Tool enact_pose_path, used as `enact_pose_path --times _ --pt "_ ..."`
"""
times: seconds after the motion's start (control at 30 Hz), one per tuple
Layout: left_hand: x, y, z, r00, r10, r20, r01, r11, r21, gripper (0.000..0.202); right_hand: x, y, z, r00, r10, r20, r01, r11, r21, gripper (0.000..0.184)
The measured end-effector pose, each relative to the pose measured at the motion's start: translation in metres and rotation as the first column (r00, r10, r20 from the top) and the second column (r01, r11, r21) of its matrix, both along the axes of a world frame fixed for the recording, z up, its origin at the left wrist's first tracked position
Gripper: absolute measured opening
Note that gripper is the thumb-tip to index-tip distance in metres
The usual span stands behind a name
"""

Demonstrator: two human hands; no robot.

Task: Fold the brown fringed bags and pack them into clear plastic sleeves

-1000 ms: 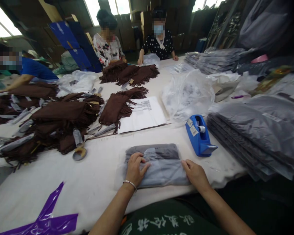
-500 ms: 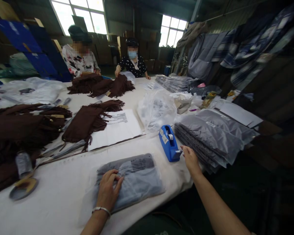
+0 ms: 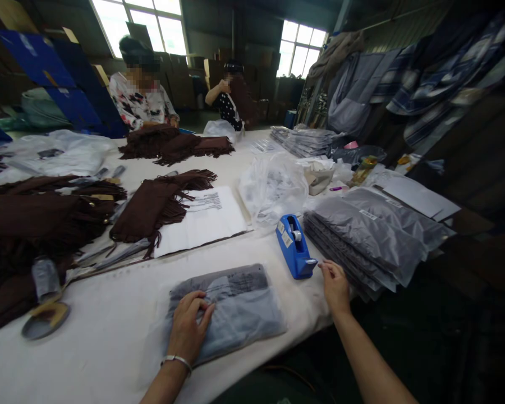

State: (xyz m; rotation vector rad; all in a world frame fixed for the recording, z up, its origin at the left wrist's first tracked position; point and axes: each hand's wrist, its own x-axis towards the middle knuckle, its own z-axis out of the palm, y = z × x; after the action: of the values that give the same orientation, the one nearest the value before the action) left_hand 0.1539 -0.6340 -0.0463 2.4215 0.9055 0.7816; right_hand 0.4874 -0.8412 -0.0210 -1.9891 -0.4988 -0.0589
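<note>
Head view: in the lower middle of the frame the left hand [image 3: 188, 328] lies flat on a grey bagged garment [image 3: 227, 308], its fingers spread lightly and pressing the left part of the packet onto the white counter [image 3: 109, 336]. To the right of centre, the right hand [image 3: 334, 283] reaches the front end of the blue tape dispenser [image 3: 293, 246]; its fingers are drawn together at the cutter, apparently pinching the tape end, though the strip itself is too thin to make out.

To do this step well, I judge the pull should run straight out along the dispenser's length and then tear down across the blade, while the left palm keeps the bag's fold pressed flat so it does not spring open.

The packet's long axis runs left to right across the frame, tilted slightly, its right end lower; its printed edge faces the top of the frame. The dispenser's long axis runs from upper left to lower right, cutter toward the right hand. Just right of it sits a stack of grey packets [image 3: 374, 235].
</note>
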Motion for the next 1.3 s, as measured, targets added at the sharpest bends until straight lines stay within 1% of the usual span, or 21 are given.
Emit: enact_pose_path --times 0.1,0.17,0.2,0.27,0.33,0.43,0.53,0.57,0.63,0.67,0.7,0.77,0.8,0.83,0.87,0.9,0.97,1.03,1.07,1.17,1.3 --pt "0.000 0.000 0.001 1.000 -0.004 -0.006 0.004 1.000 -0.002 0.020 0.008 0.015 0.013 0.993 0.111 -0.036 -0.110 0.994 0.017 0.041" --pt "0.000 0.000 0.001 1.000 0.002 -0.012 -0.002 1.000 -0.005 0.019 0.003 0.022 0.021 0.984 0.174 -0.039 -0.173 0.984 0.033 0.046" --pt "0.001 0.000 0.002 1.000 0.004 -0.015 -0.004 1.000 -0.005 0.019 -0.002 0.023 0.022 0.984 0.174 -0.024 -0.173 0.984 0.045 0.049" --pt "0.001 -0.001 0.002 1.000 0.005 -0.018 -0.005 1.000 -0.002 0.018 -0.014 0.019 0.020 0.993 0.121 0.007 -0.121 0.990 0.076 0.053" --pt "0.001 -0.002 0.003 1.000 0.005 -0.015 -0.005 1.000 0.001 0.016 -0.023 0.010 0.012 0.999 0.050 -0.002 -0.050 0.996 0.078 0.053" --pt "0.001 -0.004 0.003 1.000 0.022 -0.008 -0.022 1.000 -0.006 0.014 -0.022 -0.008 -0.003 1.000 -0.013 -0.025 0.013 1.000 -0.011 0.055" --pt "-0.001 -0.007 0.004 0.999 0.042 -0.004 -0.042 0.999 -0.019 0.012 -0.018 -0.017 -0.005 1.000 -0.018 0.018 0.019 0.997 -0.071 0.059" --pt "-0.001 -0.007 0.004 0.999 0.042 -0.002 -0.042 0.999 -0.027 0.011 -0.021 -0.016 -0.002 0.999 0.023 0.027 -0.020 0.997 -0.075 0.060" --pt "-0.001 -0.008 0.004 0.999 0.039 0.000 -0.039 0.998 -0.049 0.011 -0.033 -0.004 0.010 0.974 0.226 0.017 -0.223 0.969 -0.106 0.062" --pt "-0.001 -0.008 0.004 0.999 0.038 0.001 -0.038 0.997 -0.062 0.011 -0.044 0.007 0.017 0.924 0.382 -0.008 -0.380 0.915 -0.136 0.062" --pt "-0.001 -0.008 0.004 0.999 0.039 0.003 -0.039 0.997 -0.072 0.011 -0.055 0.020 0.024 0.834 0.549 -0.042 -0.548 0.819 -0.171 0.062" --pt "-0.001 -0.008 0.005 0.999 0.046 0.006 -0.045 0.996 -0.081 0.011 -0.079 0.054 0.036 0.570 0.814 -0.108 -0.810 0.535 -0.238 0.059" --pt "-0.002 -0.008 0.005 0.999 0.048 0.007 -0.048 0.996 -0.081 0.011 -0.089 0.072 0.040 0.442 0.890 -0.116 -0.874 0.398 -0.280 0.059" --pt "-0.002 -0.008 0.005 0.999 0.050 0.006 -0.049 0.996 -0.078 0.011 -0.097 0.090 0.042 0.333 0.935 -0.121 -0.901 0.277 -0.333 0.060" --pt "-0.002 -0.008 0.006 0.999 0.051 0.003 -0.050 0.996 -0.073 0.010 -0.104 0.105 0.042 0.249 0.960 -0.125 -0.900 0.181 -0.396 0.063" --pt "-0.002 -0.008 0.006 0.999 0.051 -0.001 -0.051 0.996 -0.068 0.009 -0.108 0.118 0.041 0.191 0.973 -0.132 -0.880 0.110 -0.461 0.066" --pt "-0.003 -0.009 0.008 0.999 0.048 -0.009 -0.049 0.997 -0.057 0.008 -0.113 0.136 0.034 0.131 0.980 -0.148 -0.821 0.024 -0.571 0.072" --pt "-0.003 -0.009 0.008 0.999 0.045 -0.013 -0.046 0.998 -0.054 0.007 -0.115 0.144 0.026 0.126 0.982 -0.137 -0.760 0.007 -0.650 0.075" --pt "-0.003 -0.009 0.009 0.999 0.044 -0.014 -0.045 0.998 -0.055 0.007 -0.115 0.145 0.022 0.143 0.983 -0.118 -0.732 0.024 -0.681 0.076" --pt "-0.002 -0.009 0.009 0.999 0.043 -0.017 -0.044 0.997 -0.056 0.007 -0.113 0.145 0.015 0.245 0.969 -0.040 -0.651 0.134 -0.747 0.079" --pt "-0.002 -0.009 0.009 0.998 0.056 -0.017 -0.056 0.997 -0.047 0.009 -0.102 0.142 0.012 0.408 0.912 0.049 -0.571 0.297 -0.765 0.081"
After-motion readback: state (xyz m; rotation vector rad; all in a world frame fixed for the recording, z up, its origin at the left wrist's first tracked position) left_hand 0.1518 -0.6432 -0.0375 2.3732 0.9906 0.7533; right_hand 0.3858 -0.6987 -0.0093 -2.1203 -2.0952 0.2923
